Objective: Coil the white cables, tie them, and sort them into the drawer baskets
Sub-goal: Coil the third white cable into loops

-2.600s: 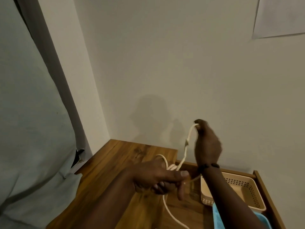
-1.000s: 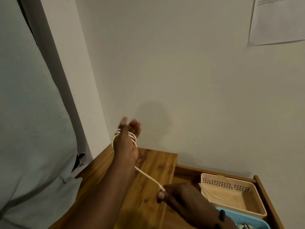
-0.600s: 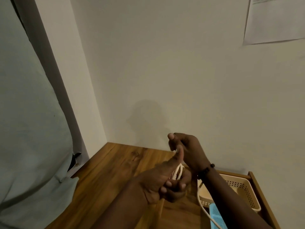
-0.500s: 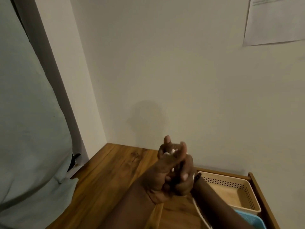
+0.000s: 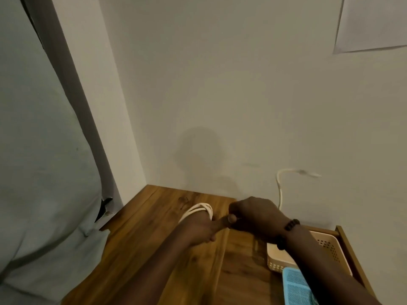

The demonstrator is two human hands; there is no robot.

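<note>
A white cable [image 5: 199,209] lies in several loops around my left hand [image 5: 203,227], which is held low over the wooden top. My right hand [image 5: 253,216] meets the left thumb and grips the cable's loose stretch; the free end [image 5: 286,172] arcs up behind it against the wall, its tip blurred. To the right, the open drawer [image 5: 345,241] holds a beige perforated basket [image 5: 330,245] and a blue basket [image 5: 295,287], both partly hidden by my right forearm.
The wooden top [image 5: 154,238] fits into a corner, with walls at the back and the left. A grey curtain [image 5: 44,150] hangs at the left. A sheet of paper [image 5: 374,23] is stuck high on the right wall.
My hands have dropped and spread a little apart. The coil now shows around my left hand, and the cable's free end has whipped up behind my right hand.
</note>
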